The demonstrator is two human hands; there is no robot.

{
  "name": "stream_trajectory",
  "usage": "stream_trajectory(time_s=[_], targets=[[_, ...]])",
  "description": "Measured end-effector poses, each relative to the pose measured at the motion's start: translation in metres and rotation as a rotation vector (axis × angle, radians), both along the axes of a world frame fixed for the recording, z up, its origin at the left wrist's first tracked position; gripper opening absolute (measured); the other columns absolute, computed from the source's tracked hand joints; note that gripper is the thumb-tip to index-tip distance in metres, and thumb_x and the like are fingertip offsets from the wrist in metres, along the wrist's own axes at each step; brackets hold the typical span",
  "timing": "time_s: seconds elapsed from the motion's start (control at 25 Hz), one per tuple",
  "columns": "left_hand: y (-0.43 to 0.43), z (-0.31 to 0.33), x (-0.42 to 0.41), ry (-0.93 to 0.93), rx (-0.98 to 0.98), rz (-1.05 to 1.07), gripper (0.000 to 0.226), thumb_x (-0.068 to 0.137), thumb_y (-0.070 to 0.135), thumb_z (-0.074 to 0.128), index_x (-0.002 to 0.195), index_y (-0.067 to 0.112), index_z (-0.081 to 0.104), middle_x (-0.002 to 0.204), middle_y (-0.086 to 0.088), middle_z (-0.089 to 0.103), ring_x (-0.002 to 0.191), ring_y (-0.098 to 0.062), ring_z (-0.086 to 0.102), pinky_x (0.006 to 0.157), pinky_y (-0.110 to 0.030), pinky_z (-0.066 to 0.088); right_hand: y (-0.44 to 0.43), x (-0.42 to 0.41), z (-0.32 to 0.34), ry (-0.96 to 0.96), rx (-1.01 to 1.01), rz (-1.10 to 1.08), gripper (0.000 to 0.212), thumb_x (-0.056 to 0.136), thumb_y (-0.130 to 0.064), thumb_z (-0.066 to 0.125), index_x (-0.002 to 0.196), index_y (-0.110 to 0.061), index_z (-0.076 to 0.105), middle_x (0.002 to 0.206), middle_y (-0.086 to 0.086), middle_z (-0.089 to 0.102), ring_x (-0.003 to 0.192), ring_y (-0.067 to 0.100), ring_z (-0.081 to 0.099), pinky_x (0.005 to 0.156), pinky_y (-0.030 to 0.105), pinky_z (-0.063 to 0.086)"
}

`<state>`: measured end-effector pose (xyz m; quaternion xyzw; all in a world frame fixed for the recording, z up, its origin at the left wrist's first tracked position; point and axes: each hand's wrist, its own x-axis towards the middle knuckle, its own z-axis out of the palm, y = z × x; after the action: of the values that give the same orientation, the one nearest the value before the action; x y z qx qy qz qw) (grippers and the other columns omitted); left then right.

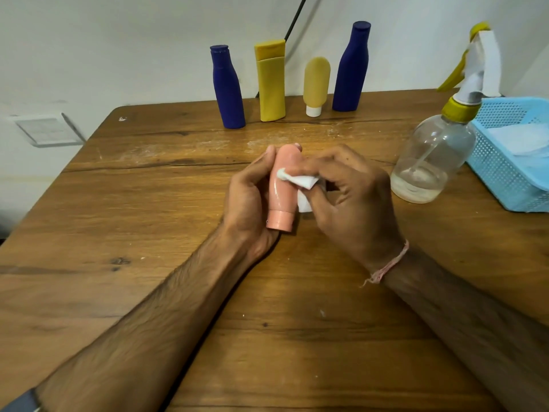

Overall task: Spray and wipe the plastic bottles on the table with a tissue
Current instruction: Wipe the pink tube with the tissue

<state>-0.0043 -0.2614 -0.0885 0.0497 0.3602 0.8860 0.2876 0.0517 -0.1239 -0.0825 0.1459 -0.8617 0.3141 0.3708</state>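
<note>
left forearm (154, 307) and right forearm (460, 316) reach over the wooden table (148, 233). left hand (249, 197), fingers curled, grips a pink bottle (282, 185) at mid-table, cap toward the camera. right hand (353, 203) pinches a white tissue (300, 181) between thumb and fingertips, pressing it on the bottle's side. clear spray bottle (430, 162) stands to the right, just beside a blue basket (511, 173). far edge, left to right: short blue bottle (227, 90), yellow bottle (271, 84), small yellow tube (316, 81), tall blue bottle (352, 69).

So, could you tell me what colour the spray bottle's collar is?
The collar is yellow, clearest in the head view.
</note>
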Motion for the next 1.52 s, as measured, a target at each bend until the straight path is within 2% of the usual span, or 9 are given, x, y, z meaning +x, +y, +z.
stream_trajectory(time_s=[0.12, 0.36, 0.56, 0.76, 0.92, 1.04, 1.16, 1.32, 1.52], targets=[[0.000, 0.001, 0.001, -0.021, -0.039, 0.038, 0.042, 0.101, 0.035, 0.054, 0.126, 0.003, 0.066, 0.112, -0.018, 0.067, 0.104, -0.032, 0.065, 0.098, -0.046, 0.051, 0.002, -0.003, -0.003, -0.030, -0.034, -0.033, 0.023, 0.088, -0.006, 0.073, 0.110, -0.010, 0.075, 0.105, 0.007, 0.069, 0.092, 0.011, 0.063, 0.074, 0.023, 0.056], [-0.010, 0.004, -0.004, -0.139, 0.050, 0.085, 0.035, 0.100, 0.038, 0.056, 0.110, 0.007, 0.067, 0.096, -0.010, 0.066, 0.079, -0.021, 0.062, 0.074, -0.033, 0.053, -0.005, 0.008, 0.000, -0.093, 0.228, 0.378, 0.026, 0.079, 0.008, 0.068, 0.097, -0.008, 0.078, 0.098, 0.008, 0.069, 0.091, 0.016, 0.064, 0.084, 0.034, 0.055], [-0.007, 0.003, 0.000, 0.026, 0.016, 0.081, 0.038, 0.098, 0.033, 0.053, 0.113, 0.000, 0.062, 0.098, -0.013, 0.066, 0.085, -0.024, 0.063, 0.077, -0.036, 0.055, -0.002, 0.004, -0.001, -0.050, 0.000, 0.150, 0.021, 0.083, 0.002, 0.074, 0.102, -0.006, 0.076, 0.103, 0.009, 0.069, 0.094, 0.017, 0.065, 0.079, 0.028, 0.057], [-0.009, -0.001, 0.004, 0.266, -0.027, 0.134, 0.037, 0.092, 0.031, 0.051, 0.094, 0.001, 0.073, 0.094, -0.015, 0.069, 0.083, -0.026, 0.066, 0.074, -0.036, 0.054, -0.009, 0.013, 0.002, 0.042, 0.047, 0.255, 0.015, 0.081, 0.003, 0.076, 0.095, -0.002, 0.077, 0.094, 0.009, 0.069, 0.083, 0.017, 0.066, 0.071, 0.026, 0.055], [-0.009, -0.003, 0.008, 0.362, -0.152, 0.096, 0.042, 0.079, 0.040, 0.061, 0.090, 0.001, 0.072, 0.074, -0.022, 0.063, 0.057, -0.030, 0.061, 0.053, -0.030, 0.050, 0.004, 0.003, 0.010, 0.089, -0.206, -0.053, 0.018, 0.088, -0.012, 0.074, 0.105, -0.006, 0.072, 0.101, 0.007, 0.069, 0.091, 0.013, 0.066, 0.069, 0.028, 0.058], [-0.009, -0.004, 0.009, 0.430, -0.198, 0.095, 0.045, 0.078, 0.042, 0.061, 0.087, -0.002, 0.068, 0.067, -0.023, 0.060, 0.051, -0.029, 0.060, 0.046, -0.028, 0.049, 0.005, 0.000, 0.010, 0.041, -0.310, -0.072, 0.019, 0.089, -0.014, 0.073, 0.106, -0.007, 0.074, 0.099, 0.006, 0.070, 0.091, 0.011, 0.066, 0.070, 0.026, 0.057], [-0.011, -0.001, 0.009, 0.359, -0.142, 0.128, 0.040, 0.082, 0.039, 0.059, 0.088, 0.002, 0.073, 0.075, -0.021, 0.064, 0.052, -0.028, 0.059, 0.045, -0.027, 0.049, 0.005, 0.000, 0.007, -0.022, -0.224, -0.101, 0.018, 0.087, -0.015, 0.075, 0.105, -0.011, 0.076, 0.097, 0.003, 0.072, 0.087, 0.008, 0.066, 0.066, 0.023, 0.057], [-0.009, 0.001, 0.001, 0.238, -0.110, 0.175, 0.056, 0.098, 0.043, 0.042, 0.116, -0.003, 0.069, 0.095, -0.016, 0.069, 0.061, -0.022, 0.056, 0.049, -0.027, 0.047, 0.010, -0.001, 0.006, -0.050, -0.226, -0.141, 0.020, 0.086, -0.018, 0.075, 0.106, -0.013, 0.075, 0.102, 0.000, 0.073, 0.092, 0.006, 0.066, 0.069, 0.023, 0.057], [-0.001, 0.006, -0.001, 0.123, -0.078, 0.101, 0.016, 0.100, 0.024, 0.058, 0.107, 0.009, 0.061, 0.095, -0.009, 0.063, 0.081, -0.018, 0.062, 0.072, -0.034, 0.056, 0.003, -0.002, 0.005, 0.041, -0.160, -0.061, 0.021, 0.090, -0.013, 0.072, 0.111, -0.011, 0.074, 0.104, 0.005, 0.070, 0.092, 0.011, 0.065, 0.070, 0.021, 0.057]])
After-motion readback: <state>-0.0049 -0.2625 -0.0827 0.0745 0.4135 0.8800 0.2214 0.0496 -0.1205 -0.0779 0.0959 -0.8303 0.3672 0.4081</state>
